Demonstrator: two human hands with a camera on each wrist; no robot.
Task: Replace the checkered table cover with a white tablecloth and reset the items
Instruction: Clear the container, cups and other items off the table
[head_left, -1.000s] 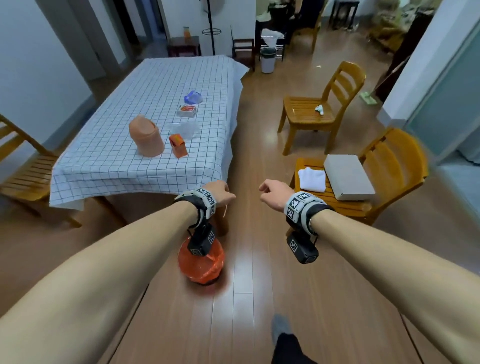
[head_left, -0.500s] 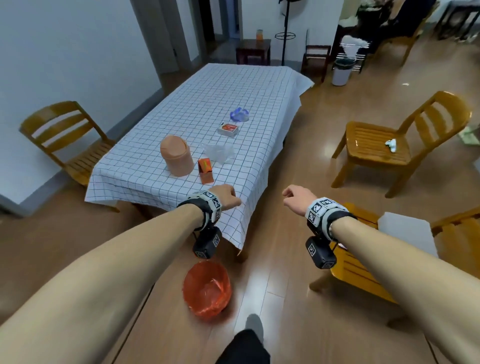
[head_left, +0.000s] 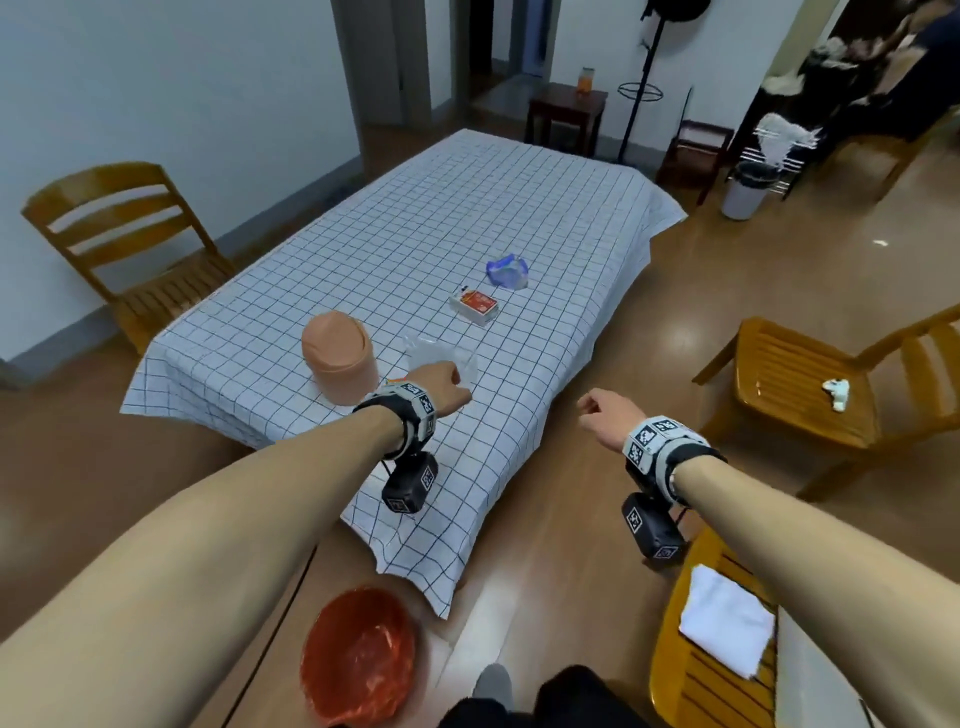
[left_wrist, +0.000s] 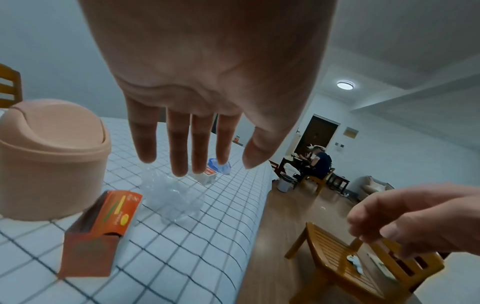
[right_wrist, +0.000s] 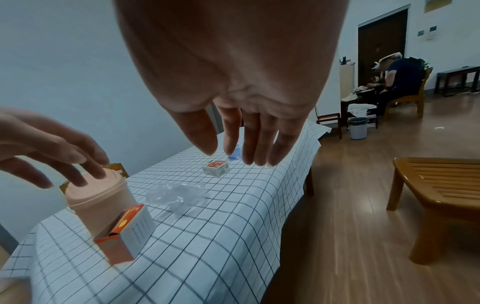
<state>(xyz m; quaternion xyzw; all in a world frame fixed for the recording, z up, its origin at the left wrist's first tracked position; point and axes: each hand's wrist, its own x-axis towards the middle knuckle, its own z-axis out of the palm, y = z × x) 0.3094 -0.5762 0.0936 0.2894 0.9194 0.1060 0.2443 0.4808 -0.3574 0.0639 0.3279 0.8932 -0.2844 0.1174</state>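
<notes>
Checkered table cover (head_left: 426, 249) is seen closer vs 0.5 s ago; left hand (head_left: 439, 387) now held over its near end, right hand (head_left: 605, 418) off-edge, both w/ fingers loosely extended, nothing held. Cover lies flat, pink lidded bin (head_left: 340, 358), orange carton (left_wrist: 100, 232) & crumpled clear plastic (right_wrist: 176, 194) resting on it.

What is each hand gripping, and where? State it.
Nothing. The left hand hovers open above the crumpled clear plastic bag; the right hand hangs open, empty.

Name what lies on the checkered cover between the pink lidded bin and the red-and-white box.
Between the pink bin and the red-and-white box lies crumpled clear plastic, seen in the head view.
</notes>
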